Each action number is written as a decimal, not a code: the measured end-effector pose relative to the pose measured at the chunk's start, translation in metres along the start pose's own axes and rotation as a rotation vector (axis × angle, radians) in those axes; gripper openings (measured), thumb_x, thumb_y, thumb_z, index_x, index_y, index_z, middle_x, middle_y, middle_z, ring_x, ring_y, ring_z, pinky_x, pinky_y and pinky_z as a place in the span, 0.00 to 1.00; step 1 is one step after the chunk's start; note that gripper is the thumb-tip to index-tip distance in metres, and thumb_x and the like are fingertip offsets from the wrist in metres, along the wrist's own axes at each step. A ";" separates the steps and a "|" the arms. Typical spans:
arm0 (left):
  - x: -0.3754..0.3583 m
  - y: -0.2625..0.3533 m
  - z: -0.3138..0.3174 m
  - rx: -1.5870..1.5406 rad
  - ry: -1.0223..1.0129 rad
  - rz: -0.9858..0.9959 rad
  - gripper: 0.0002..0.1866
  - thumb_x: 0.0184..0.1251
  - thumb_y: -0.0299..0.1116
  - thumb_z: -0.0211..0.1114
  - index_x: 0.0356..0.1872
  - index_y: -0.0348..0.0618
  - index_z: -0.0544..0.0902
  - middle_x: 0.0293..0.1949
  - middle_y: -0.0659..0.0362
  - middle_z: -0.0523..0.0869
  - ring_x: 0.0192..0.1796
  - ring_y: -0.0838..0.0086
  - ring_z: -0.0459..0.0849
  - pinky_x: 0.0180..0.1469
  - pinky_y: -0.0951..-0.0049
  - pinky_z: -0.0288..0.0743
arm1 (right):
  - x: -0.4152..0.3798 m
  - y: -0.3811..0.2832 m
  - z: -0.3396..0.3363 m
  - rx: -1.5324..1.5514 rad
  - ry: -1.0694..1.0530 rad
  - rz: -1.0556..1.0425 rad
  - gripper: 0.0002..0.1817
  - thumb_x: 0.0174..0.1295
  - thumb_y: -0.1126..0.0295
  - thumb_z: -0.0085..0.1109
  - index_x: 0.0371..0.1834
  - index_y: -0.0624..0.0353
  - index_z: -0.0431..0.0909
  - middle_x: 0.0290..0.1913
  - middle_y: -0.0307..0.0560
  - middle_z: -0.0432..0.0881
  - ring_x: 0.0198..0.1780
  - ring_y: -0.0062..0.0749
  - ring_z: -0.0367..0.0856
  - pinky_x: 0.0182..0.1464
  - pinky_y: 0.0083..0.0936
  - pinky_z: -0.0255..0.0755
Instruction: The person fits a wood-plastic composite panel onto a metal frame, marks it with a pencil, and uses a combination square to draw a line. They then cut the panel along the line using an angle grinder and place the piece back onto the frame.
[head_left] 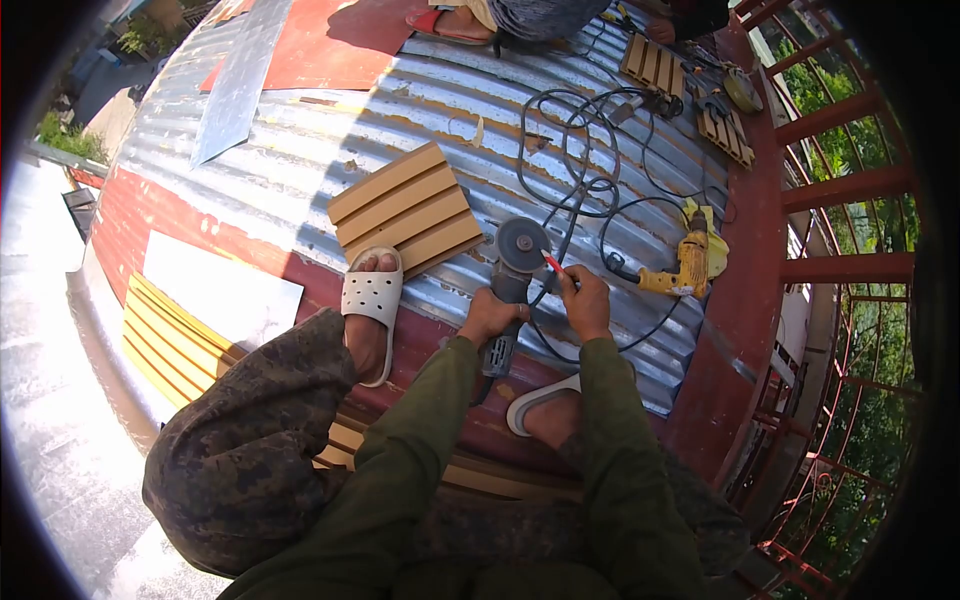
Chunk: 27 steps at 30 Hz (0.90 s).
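My left hand (490, 316) is wrapped round the grey body of an angle grinder (509, 287). Its dark cutting disc (523, 240) faces up, pointing away from me over the corrugated metal sheet. In my right hand (586, 303), thumb and fingers pinch a slim red pencil (553, 262), whose end overlaps the right edge of the disc. Just left of the grinder lies a tan ribbed panel piece (405, 205), with my sandalled left foot (372, 300) on its near edge.
A yellow drill (685, 262) lies to the right, near looped black cables (565, 150). Smaller ribbed pieces (652, 68) sit farther back, where another person (540, 18) crouches. Red railing (845, 187) borders the right. A white sheet (215, 285) and tan panels (165, 340) lie left.
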<state>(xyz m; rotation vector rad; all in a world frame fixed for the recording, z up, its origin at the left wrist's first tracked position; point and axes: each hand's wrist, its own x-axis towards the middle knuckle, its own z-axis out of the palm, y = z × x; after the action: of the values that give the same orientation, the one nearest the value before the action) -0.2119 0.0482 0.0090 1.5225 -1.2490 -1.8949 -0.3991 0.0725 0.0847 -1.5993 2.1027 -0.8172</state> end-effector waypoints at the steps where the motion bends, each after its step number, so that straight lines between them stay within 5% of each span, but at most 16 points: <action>1: 0.000 -0.001 0.000 0.000 0.001 0.000 0.16 0.41 0.31 0.78 0.33 0.32 0.88 0.32 0.52 0.90 0.32 0.67 0.88 0.36 0.66 0.83 | -0.001 0.001 0.001 0.001 0.000 0.000 0.09 0.67 0.67 0.65 0.39 0.62 0.84 0.32 0.57 0.86 0.34 0.51 0.87 0.38 0.41 0.77; 13: -0.002 0.004 -0.001 0.033 -0.015 -0.006 0.16 0.42 0.32 0.78 0.33 0.33 0.89 0.32 0.52 0.90 0.33 0.68 0.88 0.38 0.66 0.83 | -0.004 0.006 0.006 -0.025 0.050 -0.060 0.10 0.70 0.64 0.64 0.41 0.61 0.84 0.33 0.56 0.86 0.33 0.51 0.86 0.37 0.40 0.78; 15: -0.002 0.003 -0.001 0.021 -0.004 -0.002 0.17 0.42 0.32 0.78 0.33 0.32 0.89 0.32 0.52 0.90 0.33 0.68 0.88 0.38 0.66 0.83 | -0.005 0.003 0.005 0.015 0.032 -0.011 0.07 0.68 0.66 0.63 0.40 0.58 0.82 0.35 0.56 0.85 0.39 0.59 0.84 0.41 0.48 0.74; 18: -0.005 0.007 -0.001 0.043 0.004 -0.014 0.17 0.42 0.31 0.78 0.34 0.31 0.88 0.32 0.51 0.90 0.32 0.68 0.88 0.37 0.66 0.83 | -0.004 0.003 0.004 -0.029 0.040 -0.063 0.10 0.70 0.64 0.64 0.41 0.61 0.84 0.33 0.57 0.86 0.34 0.53 0.86 0.39 0.40 0.77; 27: -0.004 0.006 0.000 0.022 0.013 -0.017 0.17 0.41 0.30 0.78 0.34 0.31 0.88 0.32 0.51 0.90 0.31 0.67 0.88 0.36 0.66 0.82 | -0.004 0.003 0.004 -0.013 0.032 -0.065 0.10 0.70 0.65 0.64 0.41 0.61 0.84 0.33 0.57 0.85 0.34 0.53 0.85 0.38 0.41 0.77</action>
<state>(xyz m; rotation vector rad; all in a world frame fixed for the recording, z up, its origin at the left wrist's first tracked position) -0.2115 0.0482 0.0165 1.5592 -1.2594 -1.8844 -0.3980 0.0759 0.0792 -1.6800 2.0913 -0.8576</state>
